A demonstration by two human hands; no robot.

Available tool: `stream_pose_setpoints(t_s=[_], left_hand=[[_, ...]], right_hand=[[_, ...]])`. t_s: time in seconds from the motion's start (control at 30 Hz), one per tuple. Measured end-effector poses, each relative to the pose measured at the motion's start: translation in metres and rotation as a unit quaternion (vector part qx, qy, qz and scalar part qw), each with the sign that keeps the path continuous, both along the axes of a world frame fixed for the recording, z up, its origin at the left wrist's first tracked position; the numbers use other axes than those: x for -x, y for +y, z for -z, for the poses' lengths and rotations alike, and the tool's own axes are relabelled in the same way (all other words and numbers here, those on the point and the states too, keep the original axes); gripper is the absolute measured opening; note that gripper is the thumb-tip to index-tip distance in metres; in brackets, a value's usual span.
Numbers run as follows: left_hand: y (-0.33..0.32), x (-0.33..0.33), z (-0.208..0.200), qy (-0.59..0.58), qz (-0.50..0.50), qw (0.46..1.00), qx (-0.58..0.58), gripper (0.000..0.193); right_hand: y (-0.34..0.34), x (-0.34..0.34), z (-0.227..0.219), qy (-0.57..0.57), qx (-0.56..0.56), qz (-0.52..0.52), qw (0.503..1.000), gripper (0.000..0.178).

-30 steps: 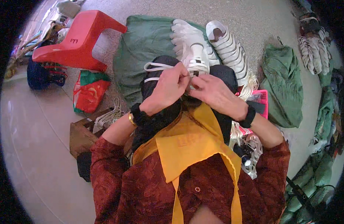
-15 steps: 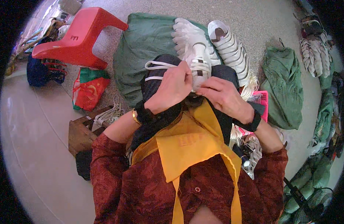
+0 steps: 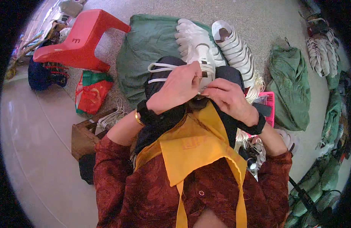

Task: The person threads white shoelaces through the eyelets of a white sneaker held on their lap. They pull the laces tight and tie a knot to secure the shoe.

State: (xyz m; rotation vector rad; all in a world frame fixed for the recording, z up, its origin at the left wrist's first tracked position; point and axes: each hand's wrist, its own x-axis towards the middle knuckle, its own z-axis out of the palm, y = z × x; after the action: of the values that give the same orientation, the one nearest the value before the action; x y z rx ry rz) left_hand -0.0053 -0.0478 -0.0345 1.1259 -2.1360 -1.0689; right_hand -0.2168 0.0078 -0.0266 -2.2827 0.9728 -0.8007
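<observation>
A white shoe upper (image 3: 208, 72) lies between my dark-clad knees, its toe pointing away from me and laces crossing its front. My left hand (image 3: 177, 85) covers its left side, fingers closed in a pinch at the lacing. Loops of white shoelace (image 3: 162, 67) run out from under this hand across my left knee. My right hand (image 3: 228, 97) pinches at the near end of the upper, by the ankle opening. What lies exactly between those fingertips is hidden. More white uppers (image 3: 190, 40) fan out beyond, on a green cloth sack (image 3: 145, 41).
Nested white uppers (image 3: 236, 53) curve along the right, above hanging laces and a pink basket (image 3: 269, 104). Another green sack (image 3: 289, 87) lies farther right. On the left are a red plastic chair (image 3: 82, 34), a red-green bag (image 3: 92, 93) and a wooden box (image 3: 82, 138) with laces.
My left hand has shifted slightly right and turned, covering more of the upper's lacing. The right hand stays pinched at the near end. The picture has shifted slightly.
</observation>
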Motion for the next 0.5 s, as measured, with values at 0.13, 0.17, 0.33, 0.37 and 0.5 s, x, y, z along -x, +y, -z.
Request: stream_pose_setpoints(t_s=[0.13,0.17,0.33,0.37,0.5], left_hand=[[0.007,0.009,0.008,-0.057,-0.061,0.992,0.089,0.007],[0.007,0.01,0.008,-0.072,-0.073,0.989,0.102,0.007],[0.004,0.01,0.009,-0.076,-0.07,0.993,0.062,0.007],[0.001,0.009,0.011,-0.073,-0.064,0.994,0.054,0.007],[0.001,0.007,0.014,-0.065,-0.071,0.994,0.051,0.007]], right_hand=[[0.002,0.0,0.0,0.004,-0.005,0.006,1.0,0.016],[0.003,-0.001,0.0,0.003,-0.007,0.008,1.0,0.017],[0.006,0.0,0.005,0.004,0.001,0.016,1.0,0.019],[0.006,0.0,0.005,0.005,0.003,0.018,1.0,0.019],[0.007,-0.004,-0.005,-0.042,-0.059,0.039,0.997,0.015]])
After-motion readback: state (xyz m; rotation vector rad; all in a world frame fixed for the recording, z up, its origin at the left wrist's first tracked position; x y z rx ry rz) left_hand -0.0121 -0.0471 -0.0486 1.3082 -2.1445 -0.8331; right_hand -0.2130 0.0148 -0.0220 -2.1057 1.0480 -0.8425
